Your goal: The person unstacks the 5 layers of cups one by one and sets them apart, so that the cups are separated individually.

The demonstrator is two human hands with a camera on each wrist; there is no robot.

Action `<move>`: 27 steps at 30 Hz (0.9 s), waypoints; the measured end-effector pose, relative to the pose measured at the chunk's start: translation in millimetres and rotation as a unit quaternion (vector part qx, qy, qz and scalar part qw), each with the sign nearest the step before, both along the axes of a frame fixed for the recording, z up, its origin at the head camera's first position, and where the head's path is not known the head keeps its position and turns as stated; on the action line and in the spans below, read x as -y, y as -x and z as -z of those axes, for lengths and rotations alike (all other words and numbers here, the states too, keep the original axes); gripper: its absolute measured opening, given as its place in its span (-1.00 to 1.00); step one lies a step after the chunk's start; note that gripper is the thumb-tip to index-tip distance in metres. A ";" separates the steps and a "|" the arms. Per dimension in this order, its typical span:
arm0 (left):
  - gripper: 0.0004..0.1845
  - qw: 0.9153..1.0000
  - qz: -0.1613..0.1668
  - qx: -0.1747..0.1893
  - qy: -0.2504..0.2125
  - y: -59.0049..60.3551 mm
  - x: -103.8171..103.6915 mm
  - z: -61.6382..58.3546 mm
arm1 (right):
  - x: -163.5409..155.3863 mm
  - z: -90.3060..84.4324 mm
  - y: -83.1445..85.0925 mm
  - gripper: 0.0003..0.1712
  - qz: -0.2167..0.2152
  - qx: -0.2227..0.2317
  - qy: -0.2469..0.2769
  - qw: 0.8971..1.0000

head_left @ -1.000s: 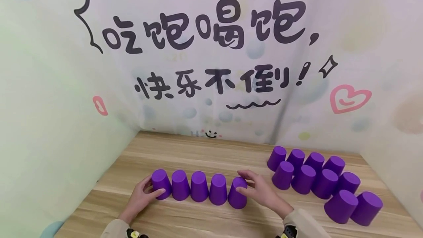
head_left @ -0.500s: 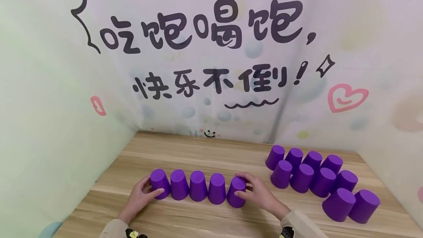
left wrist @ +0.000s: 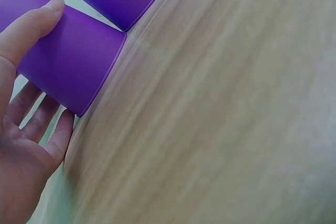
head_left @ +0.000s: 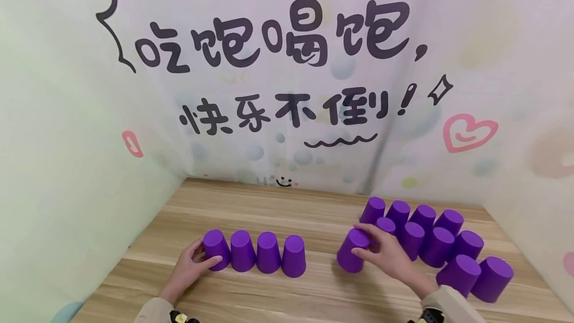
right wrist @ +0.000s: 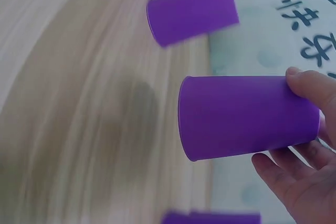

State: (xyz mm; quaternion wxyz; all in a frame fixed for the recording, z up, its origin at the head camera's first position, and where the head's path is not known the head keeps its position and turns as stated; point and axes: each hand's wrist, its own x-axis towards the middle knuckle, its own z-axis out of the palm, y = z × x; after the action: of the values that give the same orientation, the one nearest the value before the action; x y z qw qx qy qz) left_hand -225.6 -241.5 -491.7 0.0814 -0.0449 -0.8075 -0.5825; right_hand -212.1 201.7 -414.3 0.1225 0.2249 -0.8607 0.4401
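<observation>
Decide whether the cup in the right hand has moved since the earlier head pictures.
Yes: against the printed smiley face, the cup in the right hand has moved rightward, away from the row of four cups.

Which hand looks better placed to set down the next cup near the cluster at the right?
Probably the right hand: it holds a purple cup above the table, close to the cluster. The left hand grips the left-end cup of the row of four, away from that cluster.
</observation>
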 end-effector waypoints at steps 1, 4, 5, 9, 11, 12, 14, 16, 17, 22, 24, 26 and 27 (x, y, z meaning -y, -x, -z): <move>-0.34 1.000 0.000 0.002 0.000 0.1 -0.2 -0.1 | -7.1 -2.4 -2.6 -0.44 0.010 -0.010 -0.009 1.000; -0.33 1.000 -0.001 0.007 0.000 0.0 -0.6 -0.6 | -29.7 -7.9 -11.5 -0.45 0.036 -0.028 -0.027 0.999; -0.33 1.000 -0.002 0.007 0.002 -0.1 -0.5 -0.7 | -37.2 -9.6 -14.8 -0.45 0.042 -0.028 -0.030 0.998; -0.34 1.000 -0.006 0.006 0.007 -0.2 0.5 -0.6 | -65.2 -14.1 -27.4 -0.46 0.075 -0.011 -0.047 0.996; -0.34 1.000 -0.008 0.006 0.009 -0.1 1.3 -0.5 | -76.9 -14.6 -32.5 -0.45 0.093 -0.002 -0.057 0.994; -0.34 1.000 -0.009 0.007 0.010 0.0 1.7 -0.6 | -82.2 -14.3 -34.4 -0.44 0.104 0.003 -0.063 0.993; -0.34 1.000 -0.007 0.009 0.010 0.2 2.0 -0.8 | -91.6 -12.7 -37.4 -0.43 0.125 0.007 -0.077 0.989; -0.34 1.000 -0.006 0.010 0.012 0.5 2.0 -0.7 | -99.5 -9.0 -39.2 -0.43 0.148 0.007 -0.087 0.985; -0.33 1.000 -0.007 0.010 0.014 0.5 1.8 -0.8 | -102.8 -7.0 -39.7 -0.43 0.158 0.006 -0.092 0.983; -0.34 1.000 -0.009 0.010 0.016 0.2 0.3 -2.0 | -111.7 7.7 -41.2 -0.44 0.195 -0.024 -0.113 0.974; -0.35 1.000 -0.007 0.012 0.016 -0.1 -0.5 -2.5 | -112.5 13.5 -41.7 -0.44 0.205 -0.032 -0.121 0.971; -0.35 1.000 -0.006 0.012 0.016 -0.2 -1.2 -2.7 | -112.6 18.4 -42.0 -0.43 0.209 -0.035 -0.124 0.969; -0.35 1.000 -0.006 0.013 0.016 -0.2 -1.6 -2.8 | -112.7 20.5 -42.2 -0.43 0.211 -0.038 -0.128 0.968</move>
State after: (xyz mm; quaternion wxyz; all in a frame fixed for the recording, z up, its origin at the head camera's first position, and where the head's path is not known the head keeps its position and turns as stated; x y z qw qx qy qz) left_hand -225.4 -239.9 -489.0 0.0738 -0.0340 -0.8178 -0.5697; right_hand -169.9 314.4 -434.8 0.2152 0.0687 -0.9325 0.2818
